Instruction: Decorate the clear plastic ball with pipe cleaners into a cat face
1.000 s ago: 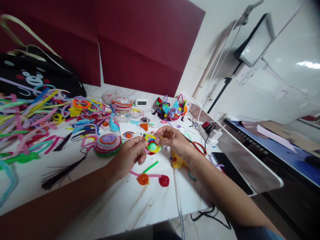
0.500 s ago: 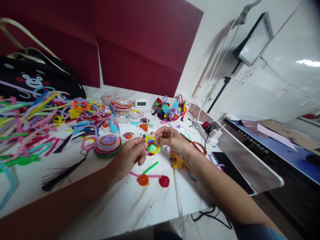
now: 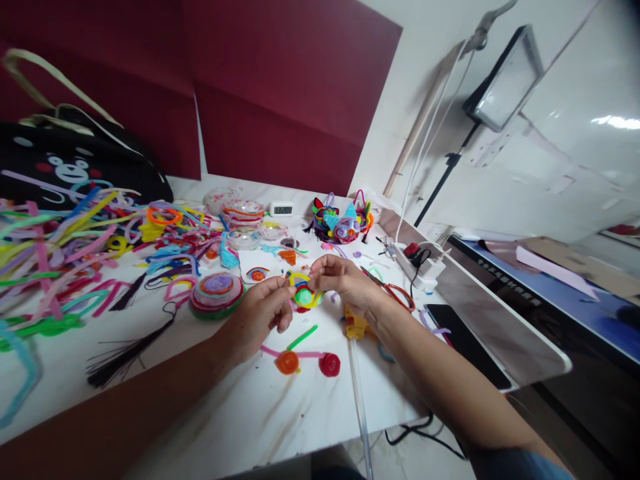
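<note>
Between my hands is a small yellow, blue, red and green pipe-cleaner piece (image 3: 303, 295). My left hand (image 3: 267, 305) pinches its left side, and my right hand (image 3: 336, 280) pinches its upper right side with fingertips together. Below on the white table (image 3: 240, 420) lie an orange coil (image 3: 287, 362) and a red coil (image 3: 330, 365) on a pink stem, with a green stem (image 3: 303, 337) above them. A yellow glue gun (image 3: 355, 325), partly hidden by my right forearm, has a clear glue stick in it.
Left of my hands sit a coiled round piece (image 3: 218, 295), a black tassel (image 3: 133, 352) and heaped pipe cleaners (image 3: 65, 247). Orange-handled scissors (image 3: 400, 297), a power strip (image 3: 417, 267) and a black phone (image 3: 467, 345) lie right. A decorated colourful piece (image 3: 343, 220) stands behind.
The yellow loop between my fingers looks lower and flatter. Both hands stay in nearly the same place, and the view has shifted slightly.
</note>
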{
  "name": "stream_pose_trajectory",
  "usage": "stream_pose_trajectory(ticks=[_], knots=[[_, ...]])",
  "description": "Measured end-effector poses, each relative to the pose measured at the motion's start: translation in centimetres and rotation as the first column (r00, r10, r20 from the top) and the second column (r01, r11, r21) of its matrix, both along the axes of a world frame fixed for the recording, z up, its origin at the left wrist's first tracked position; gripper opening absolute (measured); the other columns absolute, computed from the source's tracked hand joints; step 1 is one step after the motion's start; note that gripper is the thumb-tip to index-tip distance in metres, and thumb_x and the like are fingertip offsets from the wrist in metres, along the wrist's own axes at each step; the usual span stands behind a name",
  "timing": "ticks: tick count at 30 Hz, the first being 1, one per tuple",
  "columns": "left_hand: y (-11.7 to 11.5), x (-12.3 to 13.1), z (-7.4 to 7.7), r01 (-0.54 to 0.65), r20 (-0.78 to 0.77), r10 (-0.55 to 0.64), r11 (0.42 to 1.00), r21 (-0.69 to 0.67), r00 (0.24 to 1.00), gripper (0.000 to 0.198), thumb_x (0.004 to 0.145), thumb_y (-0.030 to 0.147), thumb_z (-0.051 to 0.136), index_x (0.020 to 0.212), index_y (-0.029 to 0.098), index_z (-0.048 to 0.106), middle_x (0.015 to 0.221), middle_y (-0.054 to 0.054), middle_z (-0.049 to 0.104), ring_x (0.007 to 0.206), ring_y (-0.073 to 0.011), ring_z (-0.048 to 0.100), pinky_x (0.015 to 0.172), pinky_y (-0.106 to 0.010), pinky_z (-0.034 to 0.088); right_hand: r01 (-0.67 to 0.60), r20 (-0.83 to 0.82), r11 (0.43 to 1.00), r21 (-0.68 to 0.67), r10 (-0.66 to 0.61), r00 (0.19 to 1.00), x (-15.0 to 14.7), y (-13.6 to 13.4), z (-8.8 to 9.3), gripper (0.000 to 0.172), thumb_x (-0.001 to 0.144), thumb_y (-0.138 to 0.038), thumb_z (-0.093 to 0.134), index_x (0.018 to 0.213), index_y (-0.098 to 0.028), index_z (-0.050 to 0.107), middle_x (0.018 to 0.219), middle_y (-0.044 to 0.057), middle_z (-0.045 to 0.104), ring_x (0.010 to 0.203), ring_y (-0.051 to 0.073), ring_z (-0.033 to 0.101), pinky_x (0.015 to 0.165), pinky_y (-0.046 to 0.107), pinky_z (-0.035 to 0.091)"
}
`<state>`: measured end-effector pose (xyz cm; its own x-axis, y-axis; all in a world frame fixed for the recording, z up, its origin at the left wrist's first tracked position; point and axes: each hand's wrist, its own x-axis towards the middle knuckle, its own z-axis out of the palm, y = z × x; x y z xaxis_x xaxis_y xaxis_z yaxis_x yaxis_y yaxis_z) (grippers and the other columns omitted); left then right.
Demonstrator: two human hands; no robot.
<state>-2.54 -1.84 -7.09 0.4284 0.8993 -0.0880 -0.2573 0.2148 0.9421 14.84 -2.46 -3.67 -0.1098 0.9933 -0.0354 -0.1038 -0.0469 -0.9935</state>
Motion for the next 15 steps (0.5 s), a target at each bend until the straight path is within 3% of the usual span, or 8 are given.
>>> stream_pose_trajectory(ticks=[7,15], knots=[[-0.16,0.09,0.23,0.001,0.013,-0.001,1.000,-0.008,1.000,0.021,0.071,0.028,0.067,0.074,0.019,0.048,0.046,0.010,0.043,0.032,-0.0035,0.038,0.035,-0.016,0.022,0.019,-0.016,1.000,-0.017,-0.019,1.000,0.16,-0.32,0.39,0.024,0.056,-0.017,0.076,0.074,-0.017,0.062,0.067,-0.002,0.069,0.062,0.012,0.061,0.063,0.025,0.042],[0.07,-0.01,-0.26,0.022,-0.015,-0.022,1.000,0.005,1.000,0.021,0.073,0.031,0.065,0.073,0.019,0.047,0.039,0.010,0.041,0.031,-0.0039,0.036,0.035,-0.015,0.021,0.034,0.034,0.999,0.021,-0.035,0.999,-0.16,0.00,-0.16,0.032,0.051,-0.021,0.081,0.073,-0.017,0.059,0.059,-0.005,0.062,0.055,0.010,0.056,0.058,0.024,0.040]])
